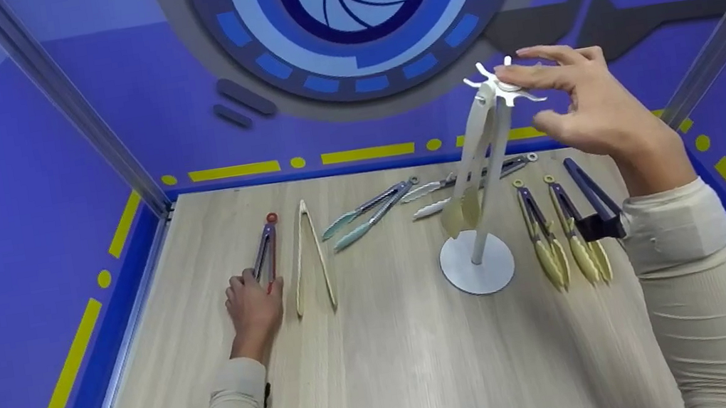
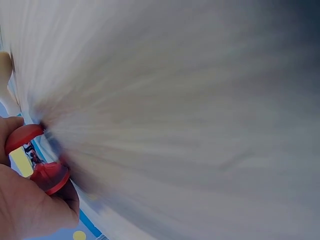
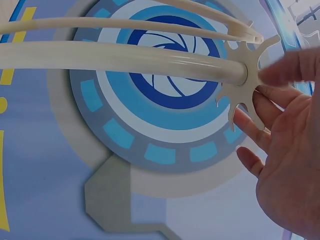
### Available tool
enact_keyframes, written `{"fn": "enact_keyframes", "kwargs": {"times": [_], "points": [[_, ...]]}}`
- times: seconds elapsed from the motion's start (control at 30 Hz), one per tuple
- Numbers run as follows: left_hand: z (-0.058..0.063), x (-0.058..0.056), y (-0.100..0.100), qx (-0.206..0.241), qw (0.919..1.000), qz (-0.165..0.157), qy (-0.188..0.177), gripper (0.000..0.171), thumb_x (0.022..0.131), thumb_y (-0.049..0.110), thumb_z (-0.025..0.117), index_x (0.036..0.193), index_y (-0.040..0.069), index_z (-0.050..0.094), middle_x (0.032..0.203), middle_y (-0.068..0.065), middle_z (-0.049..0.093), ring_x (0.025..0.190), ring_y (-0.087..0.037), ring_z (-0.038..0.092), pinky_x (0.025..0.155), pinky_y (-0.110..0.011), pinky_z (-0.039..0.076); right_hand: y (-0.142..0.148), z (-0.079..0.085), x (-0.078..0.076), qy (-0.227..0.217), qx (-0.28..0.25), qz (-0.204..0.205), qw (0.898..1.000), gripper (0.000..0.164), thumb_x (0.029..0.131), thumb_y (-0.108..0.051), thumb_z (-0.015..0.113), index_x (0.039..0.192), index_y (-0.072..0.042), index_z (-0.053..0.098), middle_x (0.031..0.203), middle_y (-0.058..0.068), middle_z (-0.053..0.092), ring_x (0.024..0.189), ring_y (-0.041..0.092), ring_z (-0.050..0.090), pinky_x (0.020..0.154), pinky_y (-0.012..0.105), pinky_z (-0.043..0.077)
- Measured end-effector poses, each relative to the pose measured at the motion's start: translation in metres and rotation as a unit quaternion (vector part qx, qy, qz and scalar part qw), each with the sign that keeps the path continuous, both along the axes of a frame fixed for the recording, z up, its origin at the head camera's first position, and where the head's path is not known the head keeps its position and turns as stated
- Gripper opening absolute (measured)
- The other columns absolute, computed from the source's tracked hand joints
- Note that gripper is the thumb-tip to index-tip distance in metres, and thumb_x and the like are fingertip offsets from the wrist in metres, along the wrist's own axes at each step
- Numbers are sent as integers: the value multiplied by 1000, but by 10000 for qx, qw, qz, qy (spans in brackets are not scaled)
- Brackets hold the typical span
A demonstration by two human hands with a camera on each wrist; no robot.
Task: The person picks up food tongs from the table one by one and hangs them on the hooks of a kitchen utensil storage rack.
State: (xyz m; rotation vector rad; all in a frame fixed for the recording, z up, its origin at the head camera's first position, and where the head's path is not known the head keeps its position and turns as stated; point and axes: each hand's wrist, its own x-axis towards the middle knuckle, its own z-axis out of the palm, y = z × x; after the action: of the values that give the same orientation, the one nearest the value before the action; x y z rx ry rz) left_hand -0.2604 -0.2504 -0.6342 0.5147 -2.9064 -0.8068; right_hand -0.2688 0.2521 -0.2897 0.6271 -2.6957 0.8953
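At the left of the table, my left hand (image 1: 256, 313) grips a pair of red-tipped tongs (image 1: 273, 235) near the tip end. The left wrist view shows both red tips (image 2: 50, 176) between thumb and fingers. My right hand (image 1: 599, 100) is raised at the top of a white stand, its extended fingers touching the hooked top plate (image 1: 507, 96) and the thumb apart below. From one hook hangs a pair of cream tongs (image 1: 476, 133), heads down beside the pole (image 3: 165, 62). The stand's round base (image 1: 464, 275) rests on the table.
Beige tongs (image 1: 308, 241) lie right of the red pair. Teal-tipped tongs (image 1: 372, 213) and white-tipped tongs (image 1: 432, 208) lie toward the back. Two yellow-tipped pairs (image 1: 546, 248) lie right of the stand. Blue panels and metal posts (image 1: 84, 116) enclose the table.
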Motion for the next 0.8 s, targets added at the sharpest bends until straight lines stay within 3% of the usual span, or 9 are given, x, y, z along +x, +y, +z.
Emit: {"fn": "enact_keyframes", "kwargs": {"times": [0.13, 0.27, 0.37, 0.6, 0.8], "points": [[1, -2, 0, 35, 10000, 8, -11, 72, 95, 45, 61, 144, -3, 41, 136, -29, 45, 123, -45, 45, 104, -56, 36, 1, -3, 0, -33, -99, 1, 9999, 51, 90, -36, 66, 138, -47, 53, 159, -10, 37, 139, 28, 22, 99, 72, 28], [1, -3, -1, 201, 9998, 66, 27, 70, 94, 45, 63, 142, -3, 44, 134, -29, 47, 123, -44, 47, 104, -55, 38, 2, -6, -3, 91, -153, 67, 9998, 43, 97, -35, 58, 137, -50, 51, 157, -14, 42, 149, 24, 18, 108, 75, 18], [1, -3, -3, 372, 9992, 82, 85, 68, 93, 43, 64, 140, -3, 46, 132, -27, 49, 122, -43, 48, 104, -54, 39, 2, -8, -7, 359, -135, 219, 9990, 42, 101, -25, 55, 137, -47, 54, 151, -10, 51, 151, 21, 23, 114, 70, 15], [5, -3, -3, 655, 9977, 83, 174, 60, 95, 40, 61, 137, -2, 50, 123, -22, 55, 117, -39, 52, 102, -52, 40, -1, -13, -10, 732, -267, 265, 9966, 53, 99, 2, 47, 133, -35, 62, 145, 3, 57, 135, 31, 42, 103, 51, 32], [27, -4, 12, 1153, 9906, -98, 737, 52, 97, 31, 61, 137, -1, 50, 122, -19, 53, 116, -36, 51, 101, -51, 40, 0, -18, -15, 1206, -649, 445, 9896, 59, 93, 12, 39, 128, -26, 68, 128, 1, 70, 117, 6, 54, 98, 19, 34]]}}
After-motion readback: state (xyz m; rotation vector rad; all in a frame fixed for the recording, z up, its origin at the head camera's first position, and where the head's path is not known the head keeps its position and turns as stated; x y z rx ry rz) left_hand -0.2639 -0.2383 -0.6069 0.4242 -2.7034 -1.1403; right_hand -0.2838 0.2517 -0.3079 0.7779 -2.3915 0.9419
